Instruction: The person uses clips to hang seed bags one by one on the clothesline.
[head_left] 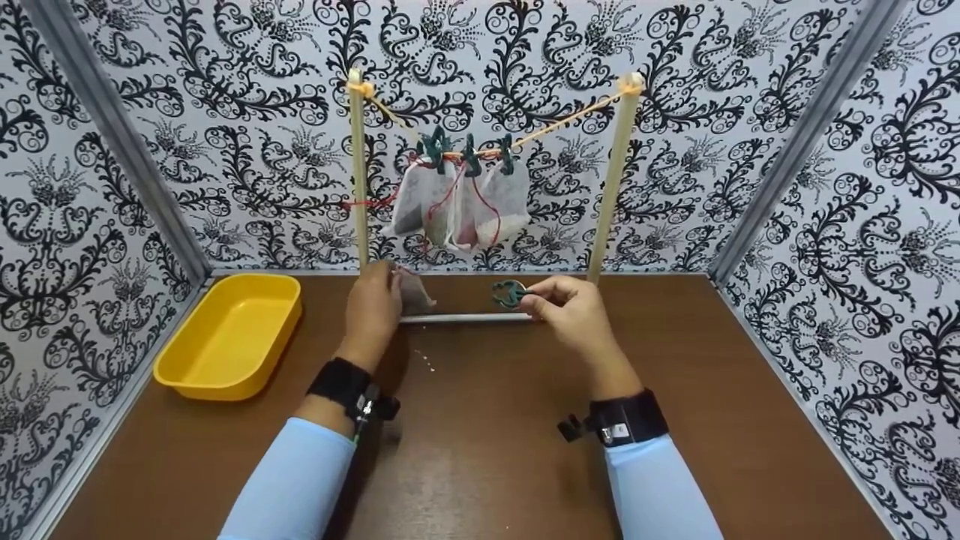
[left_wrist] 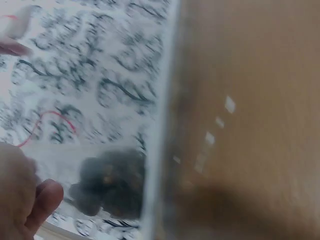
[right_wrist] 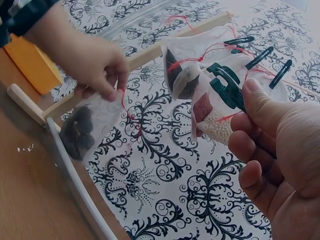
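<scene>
My left hand (head_left: 373, 304) pinches the top of a small white mesh pouch (right_wrist: 80, 132) with a red drawstring. Dark round lumps show through its fabric in both wrist views. Between thumb and fingers, my right hand (head_left: 574, 311) holds a dark green clothespin (right_wrist: 227, 85), level with the pouch and to its right. Above both hands, several similar pouches (head_left: 502, 199) hang from an orange cord (head_left: 574, 118), fastened by green clothespins (head_left: 471, 155). Through the hanging fabric I see dark, reddish and pale grainy contents. Red strings dangle from them.
Two wooden posts (head_left: 616, 180) carry the cord, with a pale bar (head_left: 469, 319) low between them. A yellow tray (head_left: 274, 360) stands at the left on the brown table (head_left: 480, 450). Small white bits (head_left: 425, 361) lie near the bar. Patterned walls enclose the back and sides.
</scene>
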